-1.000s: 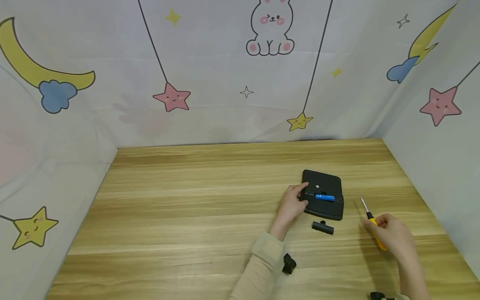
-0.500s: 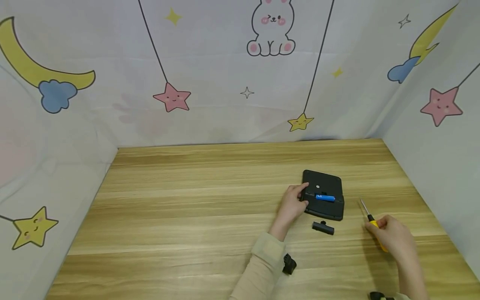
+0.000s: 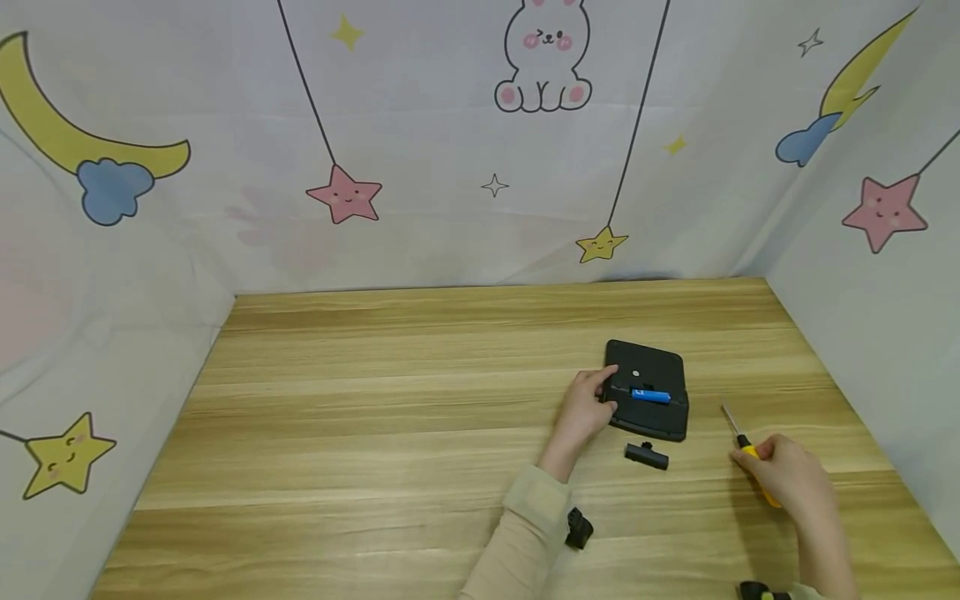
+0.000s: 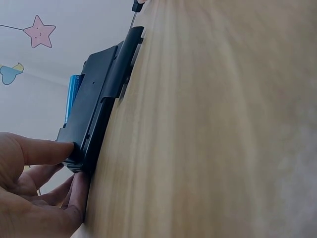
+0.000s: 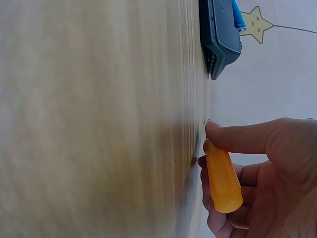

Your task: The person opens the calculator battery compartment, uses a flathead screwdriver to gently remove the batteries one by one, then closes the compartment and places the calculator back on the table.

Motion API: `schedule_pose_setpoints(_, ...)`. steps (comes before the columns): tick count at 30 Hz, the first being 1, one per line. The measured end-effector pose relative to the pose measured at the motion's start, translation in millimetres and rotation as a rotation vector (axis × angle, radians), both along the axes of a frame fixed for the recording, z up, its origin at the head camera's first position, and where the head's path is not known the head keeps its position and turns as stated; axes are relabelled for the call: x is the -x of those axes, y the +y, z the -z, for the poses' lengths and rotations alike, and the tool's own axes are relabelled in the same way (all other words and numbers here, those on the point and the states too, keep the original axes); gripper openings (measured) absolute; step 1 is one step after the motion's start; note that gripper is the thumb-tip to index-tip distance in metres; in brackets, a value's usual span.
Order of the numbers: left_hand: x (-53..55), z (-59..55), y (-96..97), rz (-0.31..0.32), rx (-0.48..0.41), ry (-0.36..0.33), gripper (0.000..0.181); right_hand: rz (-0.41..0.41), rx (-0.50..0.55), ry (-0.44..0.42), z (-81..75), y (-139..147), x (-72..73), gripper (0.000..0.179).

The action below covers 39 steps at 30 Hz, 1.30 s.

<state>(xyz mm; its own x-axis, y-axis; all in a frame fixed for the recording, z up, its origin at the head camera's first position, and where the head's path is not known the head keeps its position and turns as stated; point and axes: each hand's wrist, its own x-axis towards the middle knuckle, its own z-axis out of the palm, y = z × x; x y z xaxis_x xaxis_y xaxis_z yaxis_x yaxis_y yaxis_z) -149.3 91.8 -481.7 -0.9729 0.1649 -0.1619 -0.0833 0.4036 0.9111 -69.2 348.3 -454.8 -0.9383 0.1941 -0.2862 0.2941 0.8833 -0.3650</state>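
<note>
A flat black device (image 3: 651, 423) shaped like a desk calculator lies on the table, a blue battery (image 3: 650, 397) in its open compartment. At its left edge, my left hand (image 3: 583, 410) holds it; the left wrist view shows the thumb on top and fingers against the side. A small black battery cover (image 3: 647, 456) with a tab lies just in front of the device. To the right, my right hand (image 3: 789, 473) grips a screwdriver (image 3: 750, 452) by its yellow handle (image 5: 223, 181). Its thin metal shaft points away from me, apart from the device.
The wood-grain table (image 3: 360, 417) stretches far to the left of the hands. Behind it and along both sides hang white cloth walls (image 3: 435, 150) printed with stars and moons. A black wrist camera part (image 3: 578, 528) shows beside the left sleeve.
My right hand and the screwdriver have drifted slightly back toward me, away from the device. The left hand, device, battery and cover stay in place.
</note>
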Motion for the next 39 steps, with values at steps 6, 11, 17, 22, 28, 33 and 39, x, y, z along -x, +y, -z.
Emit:
schedule_pose_setpoints(6, -0.4, 0.2, -0.1, -0.003, -0.003, -0.002, 0.057, -0.005, 0.007, -0.038, 0.5, 2.3, 0.2, 0.049)
schedule_pose_setpoints(11, -0.4, 0.6, 0.0, -0.003, -0.001, -0.003, 0.057, -0.003, -0.001, -0.057, -0.2, 3.9, 0.6, 0.051)
schedule_pose_setpoints(17, -0.5, 0.4, -0.1, 0.002, 0.003, 0.004, 0.057, -0.01, -0.014, -0.08, -0.1, 6.1, 0.9, 0.054)
schedule_pose_setpoints(22, -0.9, 0.1, -0.4, 0.004, 0.003, 0.004, 0.057, -0.019, -0.019, -0.099, -0.2, 8.2, 0.8, 0.055)
schedule_pose_setpoints(28, -0.7, 0.1, -0.2, 0.004, 0.0, 0.006, 0.057, -0.024, -0.015, -0.11, -1.2, 9.4, 1.3, 0.056)
schedule_pose_setpoints(33, -0.9, 0.3, -0.2, 0.006, 0.005, 0.008, 0.056, -0.022, -0.013, -0.125, -0.8, 9.7, 0.8, 0.055)
schedule_pose_setpoints(39, -1.4, 0.2, 0.0, -0.001, 0.0, -0.002, 0.057, -0.019, -0.007, -0.132, -1.7, 9.3, -0.5, 0.053)
